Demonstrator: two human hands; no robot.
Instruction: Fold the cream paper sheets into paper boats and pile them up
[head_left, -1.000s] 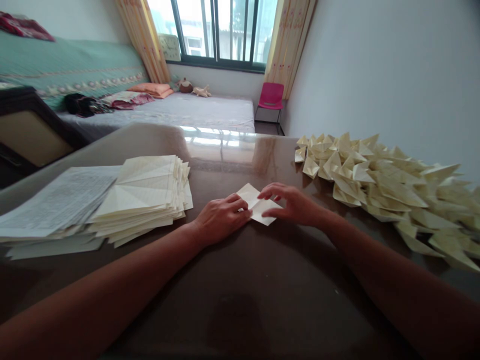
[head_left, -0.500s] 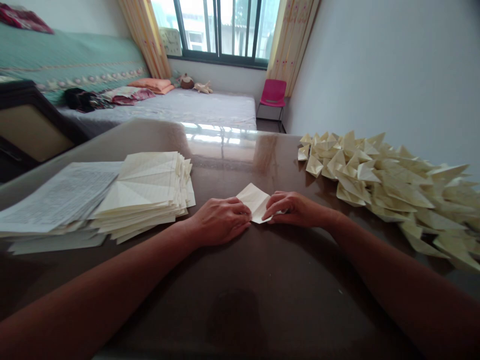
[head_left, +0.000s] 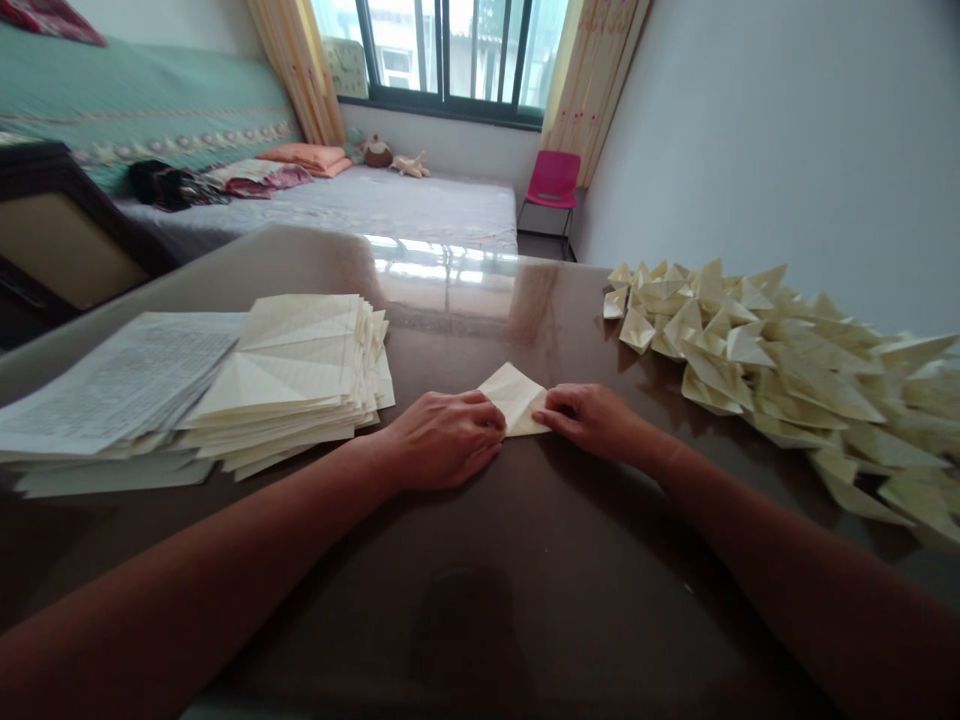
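A small folded sheet of cream paper [head_left: 516,396] lies on the brown table between my two hands, one corner pointing away from me. My left hand [head_left: 454,436] is closed on its left side, fingers bent and pressed to the paper and tabletop. At the paper's right edge, my right hand [head_left: 589,415] pinches the sheet between thumb and forefinger. Part of the paper's left side is hidden under my left fingers. Left of my hands is a thick stack of creased cream sheets [head_left: 292,370]. Folded, pointed paper pieces [head_left: 780,360] lie heaped on the right.
Printed white sheets [head_left: 124,380] lie at the table's left, partly beneath the cream stack. Beyond the glossy table [head_left: 480,560] are a bed [head_left: 442,205], a pink chair [head_left: 553,182] and a window. A white wall [head_left: 787,130] runs along the right.
My right fingers have drawn back to the right and now pinch the paper's right edge. The paper lies flatter, its right side folded in. The view has tilted slightly.
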